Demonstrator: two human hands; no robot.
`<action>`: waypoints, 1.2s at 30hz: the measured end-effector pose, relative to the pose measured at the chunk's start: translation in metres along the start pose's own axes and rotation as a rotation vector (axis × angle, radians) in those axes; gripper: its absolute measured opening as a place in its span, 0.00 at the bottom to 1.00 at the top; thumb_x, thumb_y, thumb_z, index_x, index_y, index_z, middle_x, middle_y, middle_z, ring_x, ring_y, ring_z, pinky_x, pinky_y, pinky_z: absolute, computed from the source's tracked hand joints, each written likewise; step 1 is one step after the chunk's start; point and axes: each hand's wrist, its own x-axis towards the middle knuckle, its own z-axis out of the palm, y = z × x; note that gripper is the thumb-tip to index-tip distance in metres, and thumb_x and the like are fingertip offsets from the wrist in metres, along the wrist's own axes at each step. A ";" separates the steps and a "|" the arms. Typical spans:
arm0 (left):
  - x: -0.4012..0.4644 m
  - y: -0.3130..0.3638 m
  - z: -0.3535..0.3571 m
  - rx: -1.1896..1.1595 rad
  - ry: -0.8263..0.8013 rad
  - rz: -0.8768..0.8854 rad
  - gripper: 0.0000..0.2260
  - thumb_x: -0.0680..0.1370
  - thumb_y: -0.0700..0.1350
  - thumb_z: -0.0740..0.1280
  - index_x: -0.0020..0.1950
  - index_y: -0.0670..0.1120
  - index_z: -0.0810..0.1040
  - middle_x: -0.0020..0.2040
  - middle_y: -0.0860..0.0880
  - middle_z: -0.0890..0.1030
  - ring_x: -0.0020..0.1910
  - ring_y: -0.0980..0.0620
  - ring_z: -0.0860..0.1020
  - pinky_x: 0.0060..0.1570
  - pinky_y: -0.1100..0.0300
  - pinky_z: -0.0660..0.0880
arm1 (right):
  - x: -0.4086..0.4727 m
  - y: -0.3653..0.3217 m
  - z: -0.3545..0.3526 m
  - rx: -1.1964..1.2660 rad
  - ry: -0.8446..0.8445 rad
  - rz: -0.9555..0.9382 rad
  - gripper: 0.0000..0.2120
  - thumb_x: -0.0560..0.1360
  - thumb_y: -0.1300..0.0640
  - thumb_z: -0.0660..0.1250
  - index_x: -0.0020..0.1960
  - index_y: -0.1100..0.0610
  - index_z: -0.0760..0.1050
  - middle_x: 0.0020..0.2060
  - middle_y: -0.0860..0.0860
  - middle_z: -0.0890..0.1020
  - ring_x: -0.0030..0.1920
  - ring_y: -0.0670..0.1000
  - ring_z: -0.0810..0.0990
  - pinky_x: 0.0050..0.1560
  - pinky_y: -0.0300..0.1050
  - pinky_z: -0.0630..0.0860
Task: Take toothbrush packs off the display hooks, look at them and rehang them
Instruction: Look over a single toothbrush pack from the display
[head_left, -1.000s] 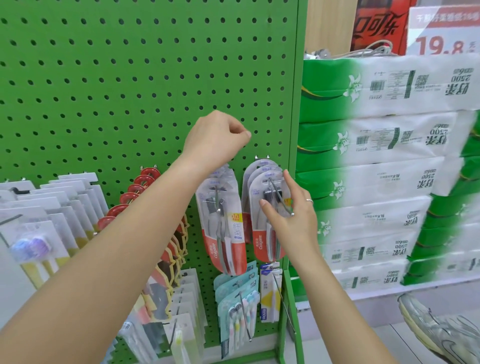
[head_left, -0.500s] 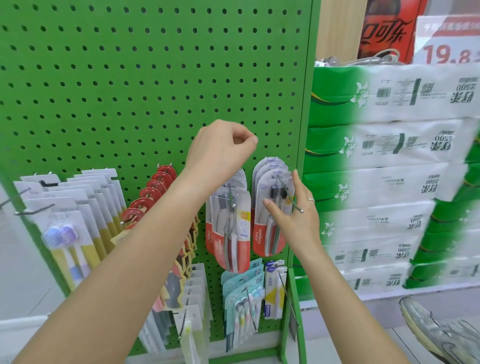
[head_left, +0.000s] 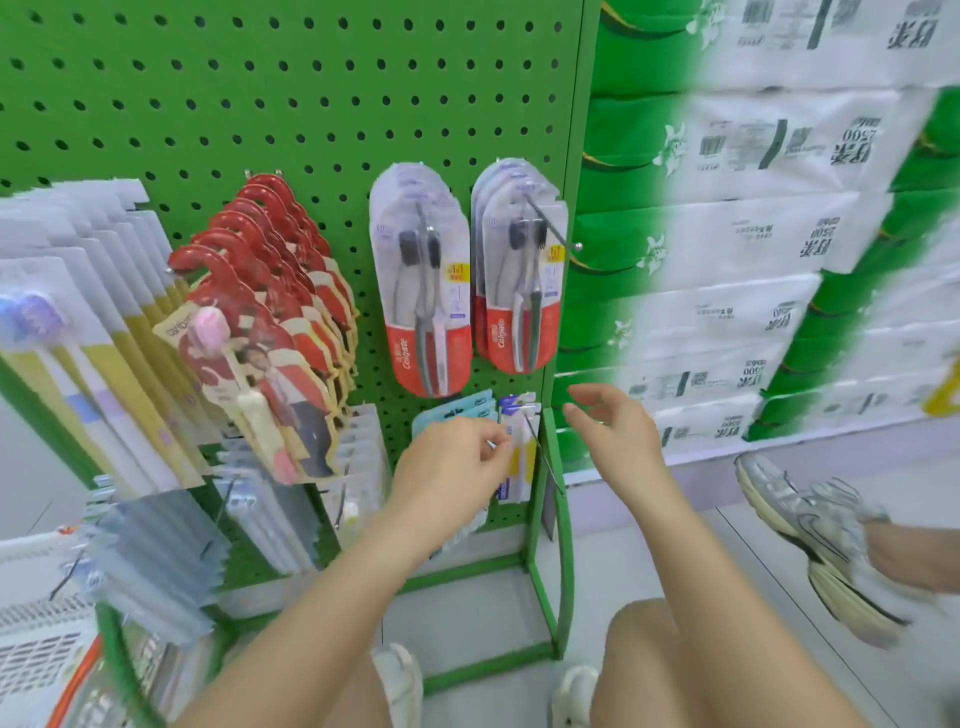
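Knees: I saw my bare knees (head_left: 670, 670) lowest in view, above the pale floor (head_left: 467, 613).
Left hand: my left hand (head_left: 452, 457) had its fingers pinched on a small pack (head_left: 517, 452) on the lower hook, just beside the teal packs (head_left: 452, 410).
Right hand: my right hand (head_left: 613, 431) hung released, fingers spread, grasping nothing, near that lower hook.
Toothbrush packs: two red-and-white toothbrush packs (head_left: 426, 291) hung side by side above, on the green pegboard (head_left: 260, 104).
Beyond: stacked tissue bales (head_left: 753, 249) stood right of the board.
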 end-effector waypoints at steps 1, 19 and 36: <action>0.005 -0.010 0.011 0.010 -0.018 -0.032 0.09 0.79 0.48 0.63 0.51 0.53 0.83 0.40 0.56 0.84 0.42 0.54 0.80 0.45 0.56 0.78 | 0.003 0.009 0.002 -0.014 -0.044 0.032 0.12 0.77 0.56 0.66 0.60 0.55 0.77 0.56 0.50 0.81 0.54 0.48 0.77 0.53 0.41 0.70; 0.075 -0.052 0.068 -0.158 -0.103 -0.089 0.08 0.79 0.52 0.64 0.44 0.57 0.80 0.36 0.56 0.83 0.29 0.59 0.75 0.37 0.59 0.74 | 0.085 0.079 0.068 -0.154 -0.210 0.053 0.08 0.78 0.52 0.65 0.53 0.55 0.78 0.49 0.51 0.83 0.50 0.52 0.80 0.45 0.42 0.72; 0.056 -0.044 0.053 -0.385 -0.046 -0.069 0.08 0.78 0.46 0.65 0.42 0.53 0.82 0.33 0.57 0.83 0.29 0.50 0.72 0.42 0.49 0.78 | 0.011 0.076 0.015 -0.058 -0.417 0.114 0.05 0.80 0.57 0.61 0.47 0.55 0.74 0.40 0.52 0.81 0.35 0.45 0.77 0.40 0.43 0.78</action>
